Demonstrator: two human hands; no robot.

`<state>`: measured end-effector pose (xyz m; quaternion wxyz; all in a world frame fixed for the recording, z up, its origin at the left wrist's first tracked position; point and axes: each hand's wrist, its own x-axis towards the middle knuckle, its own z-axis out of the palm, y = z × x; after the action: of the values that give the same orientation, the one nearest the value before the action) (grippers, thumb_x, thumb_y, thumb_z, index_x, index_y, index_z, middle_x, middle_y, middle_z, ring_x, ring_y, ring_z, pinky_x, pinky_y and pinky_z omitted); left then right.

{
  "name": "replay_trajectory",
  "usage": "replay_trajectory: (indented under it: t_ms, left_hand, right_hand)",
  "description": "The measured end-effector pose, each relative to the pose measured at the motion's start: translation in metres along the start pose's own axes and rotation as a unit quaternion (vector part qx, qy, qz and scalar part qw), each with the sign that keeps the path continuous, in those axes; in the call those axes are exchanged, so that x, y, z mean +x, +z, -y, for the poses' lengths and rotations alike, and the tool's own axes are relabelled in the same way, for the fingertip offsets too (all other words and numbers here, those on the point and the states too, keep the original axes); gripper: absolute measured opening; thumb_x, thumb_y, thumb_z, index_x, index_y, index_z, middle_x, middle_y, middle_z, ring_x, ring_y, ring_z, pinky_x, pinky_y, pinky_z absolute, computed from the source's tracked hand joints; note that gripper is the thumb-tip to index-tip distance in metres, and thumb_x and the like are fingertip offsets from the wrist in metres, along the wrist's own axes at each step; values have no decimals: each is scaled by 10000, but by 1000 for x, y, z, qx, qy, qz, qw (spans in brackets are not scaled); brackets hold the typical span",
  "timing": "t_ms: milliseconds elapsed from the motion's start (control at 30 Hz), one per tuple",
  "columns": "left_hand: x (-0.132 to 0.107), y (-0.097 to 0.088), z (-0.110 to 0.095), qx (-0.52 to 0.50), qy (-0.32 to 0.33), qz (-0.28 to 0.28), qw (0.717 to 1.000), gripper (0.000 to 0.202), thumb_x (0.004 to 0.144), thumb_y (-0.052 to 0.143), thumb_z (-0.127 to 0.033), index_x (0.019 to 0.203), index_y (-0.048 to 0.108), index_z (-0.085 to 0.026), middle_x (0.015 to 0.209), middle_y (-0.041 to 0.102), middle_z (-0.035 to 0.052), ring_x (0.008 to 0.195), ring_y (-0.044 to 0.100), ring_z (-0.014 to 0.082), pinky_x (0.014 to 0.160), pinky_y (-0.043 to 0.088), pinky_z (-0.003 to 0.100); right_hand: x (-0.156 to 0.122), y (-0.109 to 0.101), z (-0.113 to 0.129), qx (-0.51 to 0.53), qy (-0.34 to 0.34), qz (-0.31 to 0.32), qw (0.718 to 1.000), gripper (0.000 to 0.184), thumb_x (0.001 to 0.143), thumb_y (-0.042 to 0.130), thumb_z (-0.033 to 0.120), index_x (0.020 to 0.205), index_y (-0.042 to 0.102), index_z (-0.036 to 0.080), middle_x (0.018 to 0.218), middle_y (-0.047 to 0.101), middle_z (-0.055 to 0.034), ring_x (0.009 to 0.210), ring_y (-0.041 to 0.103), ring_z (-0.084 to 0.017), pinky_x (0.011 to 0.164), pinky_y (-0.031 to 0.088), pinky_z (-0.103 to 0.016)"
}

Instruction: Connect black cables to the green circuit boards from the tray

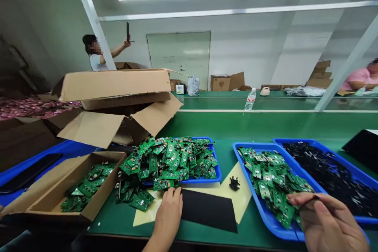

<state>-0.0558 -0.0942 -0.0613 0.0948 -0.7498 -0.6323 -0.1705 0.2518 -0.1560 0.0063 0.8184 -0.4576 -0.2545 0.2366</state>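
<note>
Dozens of small green circuit boards (82, 191) fill an open brown cardboard box (106, 181) at the left of the green bench (224, 126), and more lie loose on a pale yellow sheet (147, 212) just beside it. A deep blue plastic tray (217, 173) holds a tall, untidy heap of the same boards, some reaching its rim. The left hand (168, 216) lies open, its fingers resting at the edge of a matt black sheet (209, 210), not clenched and with nothing clearly grasped. A small black plastic part (234, 183) sits alone on the yellow sheet's far corner. A second blue plastic tray (240, 151) holds more green boards, and the right hand (327, 222) hovers over its corner, thumb and forefinger pinching a thin dark strip (315, 197), though its exact nature is hard to tell. A third blue plastic tray (339, 158) beyond is packed with tiny black pieces (325, 173). The main risk seems to be the loose heaps: a careless sweep of either hand could slide boards off the tray or sheet, and catching their raised parts could snag or damage them. If the pinch slips, the strip could vanish among the black pieces.
</note>
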Motion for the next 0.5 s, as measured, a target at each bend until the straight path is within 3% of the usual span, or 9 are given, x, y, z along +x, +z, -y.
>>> replay_trajectory:
  t_ms: [200, 333, 500]
  left_hand:
    - [-11, -1, -4, -37, 90, 25, 995, 319, 865, 408, -138, 1055, 658, -188, 990, 668, 93, 931, 647, 214, 804, 548, 342]
    - [-10, 3, -5, -22, 70, 44, 996, 340, 854, 402, -120, 1081, 651, -171, 1064, 656, 125, 1005, 630, 252, 849, 532, 384]
    - [4, -16, -9, -83, 78, 33, 993, 297, 866, 412, -139, 1025, 661, -173, 929, 667, 90, 876, 646, 224, 774, 543, 347]
  right_hand:
    - [-6, 12, -3, 13, -13, 56, 998, 180, 715, 713, 259, 830, 588, 200, 669, 653, 24, 637, 621, -130, 670, 509, -287]
    - [-8, 15, -7, -1, 0, 81, 997, 159, 758, 688, 267, 856, 579, 204, 674, 639, 32, 641, 618, -119, 687, 499, -282]
    - [-10, 19, -12, -18, 19, 79, 997, 199, 749, 704, 307, 863, 580, 202, 672, 627, 25, 637, 614, -122, 685, 511, -277]
